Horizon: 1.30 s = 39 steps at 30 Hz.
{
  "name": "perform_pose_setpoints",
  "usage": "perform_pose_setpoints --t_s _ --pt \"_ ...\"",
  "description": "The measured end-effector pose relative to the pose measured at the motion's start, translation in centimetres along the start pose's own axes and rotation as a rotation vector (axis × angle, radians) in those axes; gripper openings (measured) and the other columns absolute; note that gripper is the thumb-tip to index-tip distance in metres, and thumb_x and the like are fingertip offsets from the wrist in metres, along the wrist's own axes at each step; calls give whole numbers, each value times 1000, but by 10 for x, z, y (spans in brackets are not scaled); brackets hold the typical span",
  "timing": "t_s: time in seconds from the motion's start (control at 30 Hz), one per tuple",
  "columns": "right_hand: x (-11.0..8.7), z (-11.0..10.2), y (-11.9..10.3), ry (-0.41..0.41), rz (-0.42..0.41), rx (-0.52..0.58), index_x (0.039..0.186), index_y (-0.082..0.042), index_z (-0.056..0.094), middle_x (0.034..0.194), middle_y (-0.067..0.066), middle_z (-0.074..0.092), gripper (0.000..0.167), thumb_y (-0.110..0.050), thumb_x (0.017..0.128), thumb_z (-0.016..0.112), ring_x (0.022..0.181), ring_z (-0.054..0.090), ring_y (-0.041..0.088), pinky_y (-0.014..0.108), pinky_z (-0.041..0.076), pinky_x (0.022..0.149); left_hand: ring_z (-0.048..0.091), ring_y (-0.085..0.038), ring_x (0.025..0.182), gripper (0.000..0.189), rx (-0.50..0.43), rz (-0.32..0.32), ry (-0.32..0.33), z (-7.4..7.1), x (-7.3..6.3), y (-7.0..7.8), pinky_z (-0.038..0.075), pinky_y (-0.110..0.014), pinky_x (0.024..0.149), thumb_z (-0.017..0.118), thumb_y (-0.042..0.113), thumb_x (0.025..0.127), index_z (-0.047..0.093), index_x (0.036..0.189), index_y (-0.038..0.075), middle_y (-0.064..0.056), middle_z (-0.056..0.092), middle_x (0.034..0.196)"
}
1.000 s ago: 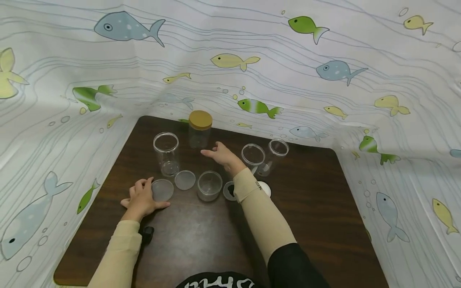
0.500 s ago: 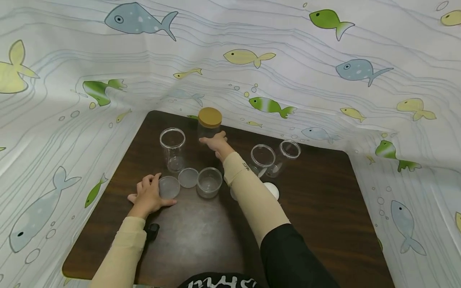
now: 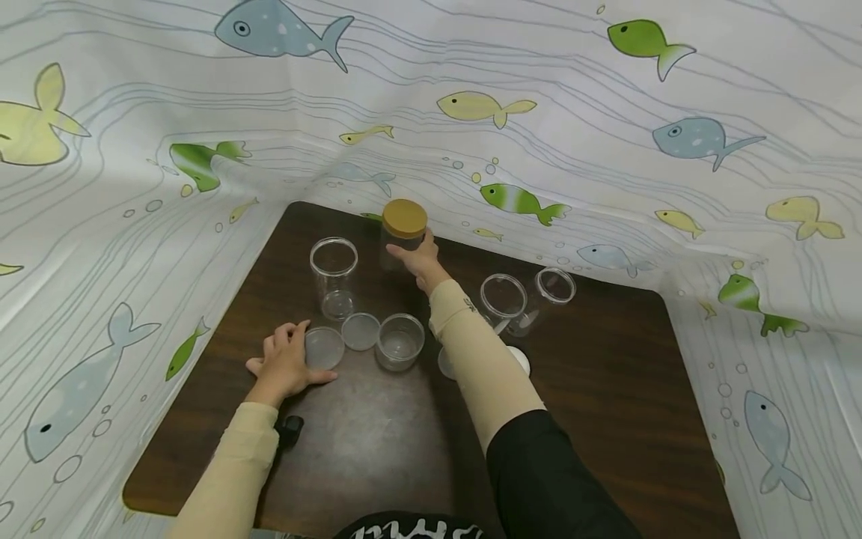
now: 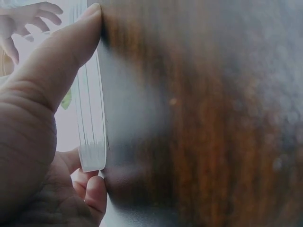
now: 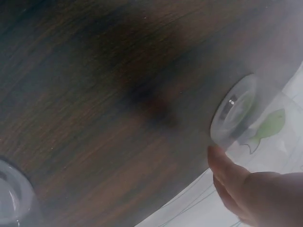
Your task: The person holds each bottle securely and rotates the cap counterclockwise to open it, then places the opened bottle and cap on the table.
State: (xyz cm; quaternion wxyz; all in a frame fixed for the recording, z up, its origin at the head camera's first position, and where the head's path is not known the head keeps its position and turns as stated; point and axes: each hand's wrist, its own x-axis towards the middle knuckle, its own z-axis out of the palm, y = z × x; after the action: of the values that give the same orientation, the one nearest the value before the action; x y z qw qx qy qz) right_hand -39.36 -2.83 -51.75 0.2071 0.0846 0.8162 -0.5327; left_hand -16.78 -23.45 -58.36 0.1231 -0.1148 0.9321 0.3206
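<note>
At the back of the table my right hand (image 3: 423,262) grips a clear jar with a yellow lid (image 3: 404,217), thumb across its front and fingers at its right side. The right wrist view shows the fingers at the base of this clear jar (image 5: 239,109). My left hand (image 3: 286,364) holds a round translucent lid (image 3: 325,347) flat on the wood, its thumb at the near edge and fingers at the left and far side. In the left wrist view, the ridged rim of that lid (image 4: 92,118) lies between thumb and curled fingers.
A tall uncovered jar (image 3: 334,273), a smaller translucent lid (image 3: 361,331) and a short clear tub (image 3: 400,346) stand between the hands. Two more clear jars, one wide (image 3: 503,296) and one narrow (image 3: 555,288), stand right of my sleeve. A white disc (image 3: 520,361) is partly hidden.
My right hand has moved back to the yellow-lidded jar and taken hold of it. The left hand stays at its lid. The head view has shifted slightly.
</note>
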Motion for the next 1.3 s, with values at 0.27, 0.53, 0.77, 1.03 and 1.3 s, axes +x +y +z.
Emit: perform_pose_setpoints --t_s 0.27,0.53,0.77,1.03,1.3 --pt "-13 -15 9 -22 -89 101 163 -21 12 168 11 14 102 -36 88 81 153 18 34 56 24 118 18 -54 135 125 19 27 -7 4 -2 9 24 -67 80 91 54 68 20 161 7 -27 20 153" --pt "-34 -25 6 14 -203 112 155 -13 24 162 17 26 90 -38 89 80 147 31 35 52 35 113 17 -55 135 127 37 39 -8 4 0 10 24 -69 80 90 58 67 20 160 5 -29 20 152" --pt "-63 -37 6 63 -293 158 152 -11 28 157 14 34 87 -43 89 79 144 36 29 46 39 110 17 -56 134 129 35 40 -8 1 -1 12 24 -68 79 89 60 66 20 159 3 -30 19 152" --pt "-124 -62 17 47 -373 284 149 -15 33 147 6 43 73 -36 93 75 133 44 26 47 42 106 16 -57 133 130 15 34 -9 0 -6 11 22 -70 79 89 61 66 19 159 3 -31 18 151" --pt "-171 -74 61 136 -604 195 155 -15 26 148 4 43 89 -40 89 79 136 42 20 52 31 115 17 -60 130 139 -28 12 40 4 -15 6 22 -69 78 91 59 64 10 160 1 -34 12 152"
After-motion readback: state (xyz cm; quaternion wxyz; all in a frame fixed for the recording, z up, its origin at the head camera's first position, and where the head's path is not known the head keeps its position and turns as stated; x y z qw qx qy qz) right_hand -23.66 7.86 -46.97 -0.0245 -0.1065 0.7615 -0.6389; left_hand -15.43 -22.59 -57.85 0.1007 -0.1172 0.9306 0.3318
